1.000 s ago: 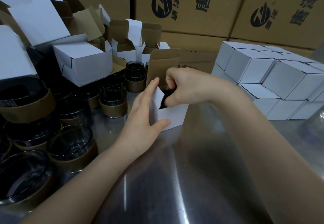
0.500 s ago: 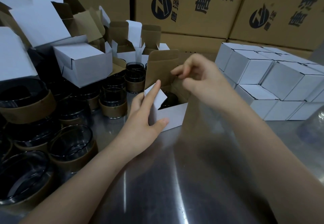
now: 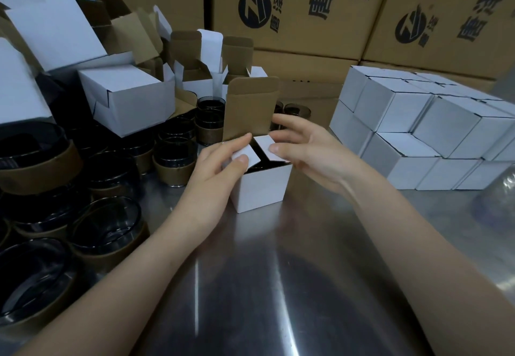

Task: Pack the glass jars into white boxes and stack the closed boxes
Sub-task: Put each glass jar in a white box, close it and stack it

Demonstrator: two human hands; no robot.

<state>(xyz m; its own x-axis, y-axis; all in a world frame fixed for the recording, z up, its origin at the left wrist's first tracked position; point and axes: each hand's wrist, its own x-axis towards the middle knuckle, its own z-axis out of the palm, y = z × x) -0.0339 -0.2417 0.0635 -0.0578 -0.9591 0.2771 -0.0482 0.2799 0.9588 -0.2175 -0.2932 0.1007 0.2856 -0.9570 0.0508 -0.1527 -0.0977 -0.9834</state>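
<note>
A small white box (image 3: 262, 187) stands on the steel table (image 3: 250, 286) at the centre, its brown-lined lid flap (image 3: 250, 107) upright. A dark glass jar (image 3: 269, 164) shows only as a sliver inside. My left hand (image 3: 220, 171) lies against the box's left side, thumb and forefinger pressing the left side flap (image 3: 245, 156) inward. My right hand (image 3: 303, 146) reaches in from the right, its straight fingers pushing the right side flap (image 3: 267, 146) down. A stack of closed white boxes (image 3: 418, 127) stands to the right.
Several glass jars with brown sleeves (image 3: 172, 158) crowd the table's left side. Open empty white boxes (image 3: 128, 96) pile up at the back left. Large printed brown cartons (image 3: 306, 7) wall off the back. A clear plastic object (image 3: 498, 197) sits at the far right edge.
My right hand let go of the jar inside the box, lifted, then came down onto the right side flap. My left hand folded the left flap inward.
</note>
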